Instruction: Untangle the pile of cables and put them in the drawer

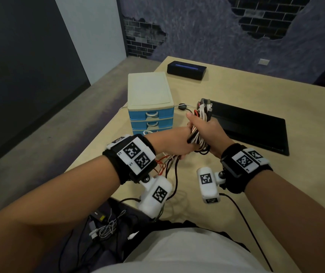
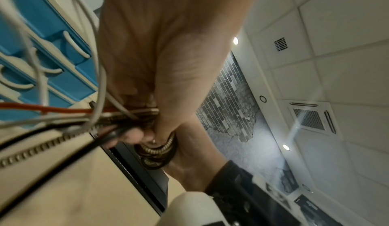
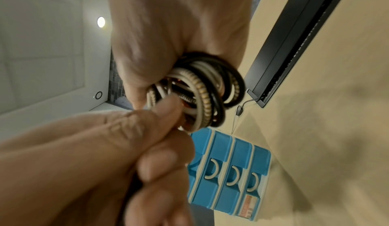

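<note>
A bundle of cables (image 1: 198,134) in black, white, braided and orange is held above the table. My right hand (image 1: 205,131) grips the folded part, with plug ends (image 1: 205,107) sticking out above the fist. The coiled loops (image 3: 202,90) bulge out below its palm. My left hand (image 1: 175,143) grips the same bundle just beside it, fingers curled round the strands (image 2: 130,114). Loose ends (image 1: 169,166) hang down under my left wrist. The small drawer unit (image 1: 147,107), cream top with blue drawers (image 3: 229,168), stands left of the hands, all drawers closed.
A flat black tray (image 1: 250,127) lies on the tan table (image 1: 236,174) to the right of the hands. A black box (image 1: 186,70) sits at the far edge. A thin white wire with a black puck (image 1: 181,106) lies beside the drawer unit. More cables lie on my lap (image 1: 102,225).
</note>
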